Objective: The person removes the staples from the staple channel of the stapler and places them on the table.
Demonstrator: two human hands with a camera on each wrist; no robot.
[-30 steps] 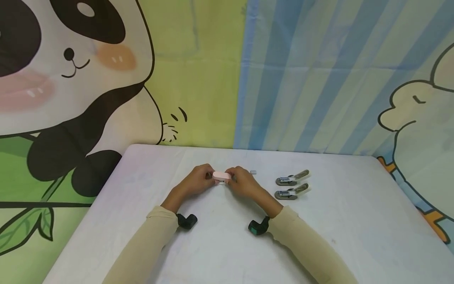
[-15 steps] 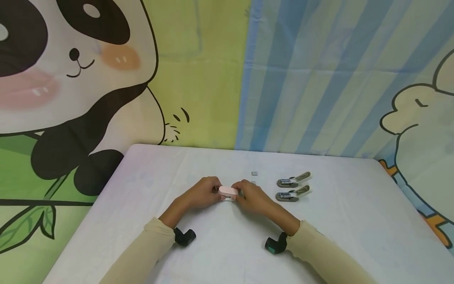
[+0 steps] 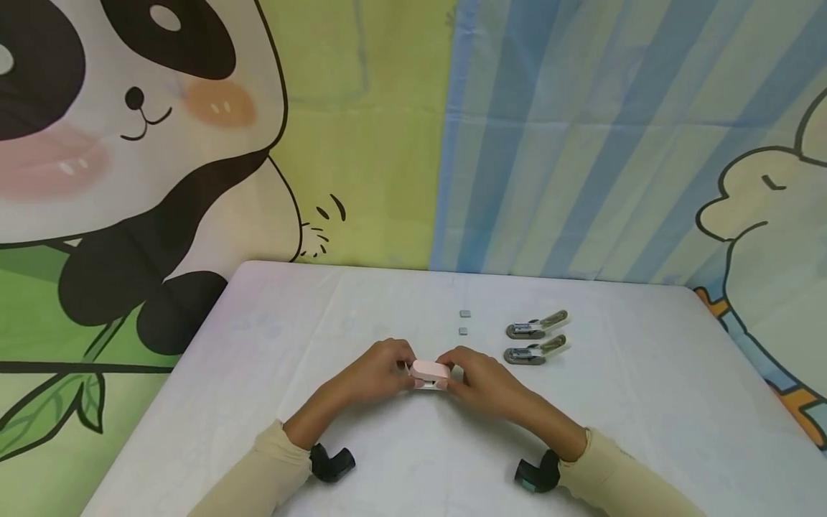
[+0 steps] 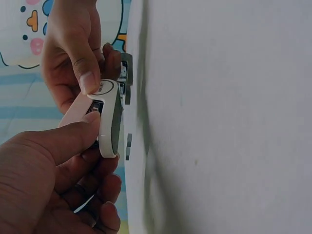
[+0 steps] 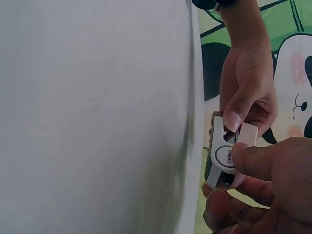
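Observation:
A small pink and white stapler [image 3: 430, 370] is held between both hands above the white table. My left hand [image 3: 377, 370] grips its left end. In the left wrist view the left thumb [image 4: 80, 136] reaches into the gap between the pink top arm [image 4: 75, 109] and the white body [image 4: 109, 122]. My right hand [image 3: 487, 380] pinches the other end. The right wrist view shows the right thumb [image 5: 258, 158] on the rounded end, beside a dark ring with lettering. The stapler's arm stands partly raised from its body.
Two grey staplers [image 3: 526, 329] [image 3: 525, 355] lie to the right with their top arms lifted. Two small grey staple strips [image 3: 465, 314] [image 3: 462, 331] lie behind the hands on the white table [image 3: 323, 301]. A printed curtain [image 3: 362, 143] hangs along the far edge.
Both hands have drawn the stapler toward me and slightly right. The two small strips behind them now show fully. The grey staplers stay in place.

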